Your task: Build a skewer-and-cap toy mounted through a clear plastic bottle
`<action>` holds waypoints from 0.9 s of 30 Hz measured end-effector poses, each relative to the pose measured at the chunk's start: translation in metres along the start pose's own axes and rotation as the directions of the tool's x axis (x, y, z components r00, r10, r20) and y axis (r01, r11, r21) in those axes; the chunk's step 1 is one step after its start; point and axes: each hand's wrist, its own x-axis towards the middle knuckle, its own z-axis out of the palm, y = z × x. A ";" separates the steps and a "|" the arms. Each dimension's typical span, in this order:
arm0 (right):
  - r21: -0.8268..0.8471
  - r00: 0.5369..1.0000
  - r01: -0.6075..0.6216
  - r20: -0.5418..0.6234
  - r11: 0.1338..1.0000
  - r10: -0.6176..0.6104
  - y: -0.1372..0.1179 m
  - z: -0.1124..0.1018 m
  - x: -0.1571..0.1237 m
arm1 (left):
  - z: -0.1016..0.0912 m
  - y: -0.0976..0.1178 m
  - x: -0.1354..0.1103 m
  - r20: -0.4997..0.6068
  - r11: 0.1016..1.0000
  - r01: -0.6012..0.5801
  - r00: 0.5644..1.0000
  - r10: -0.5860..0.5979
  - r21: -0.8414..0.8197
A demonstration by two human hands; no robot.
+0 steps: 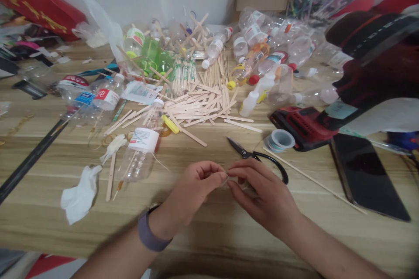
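Observation:
In the middle near the front edge, my left hand is closed, its thumb and forefinger pinching a thin pale thread. My right hand faces it with curled fingers at the same thread, thumb and forefinger almost meeting the left fingertips. A faint loop shows below the right fingers; its far end is hidden. Black-handled scissors lie just beyond my right hand, partly covered by it. A small spool stands behind them. To the left, a clear plastic bottle with a white label holds wooden sticks.
Flat wooden sticks lie heaped at the centre, with many empty bottles behind. A red-black power tool and dark phone occupy the right. A thin stick lies beside the phone. Crumpled tissue rests left.

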 end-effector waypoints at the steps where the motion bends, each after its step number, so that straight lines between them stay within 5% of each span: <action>1: -0.002 1.000 -0.006 -0.002 1.000 0.006 0.000 0.000 0.000 | 0.001 -0.001 0.000 -0.012 0.999 -0.022 1.000 0.022 0.036; 6: 0.150 0.988 -0.151 0.064 0.977 0.143 -0.001 -0.004 0.005 | 0.001 -0.003 -0.003 0.000 0.971 -0.092 0.996 0.095 0.221; 11: 0.394 0.940 -0.341 0.131 0.854 0.315 0.000 -0.019 0.012 | -0.002 -0.001 -0.001 -0.055 0.968 -0.069 0.995 0.085 0.241; 21: 0.128 0.985 -0.153 0.101 0.980 0.141 0.002 -0.006 0.005 | -0.002 -0.003 -0.001 -0.044 0.959 -0.107 0.991 0.123 0.262; 27: 0.146 0.952 -0.297 0.119 0.944 0.281 0.005 -0.011 0.007 | -0.001 0.003 -0.007 -0.107 0.962 -0.119 0.983 0.149 0.245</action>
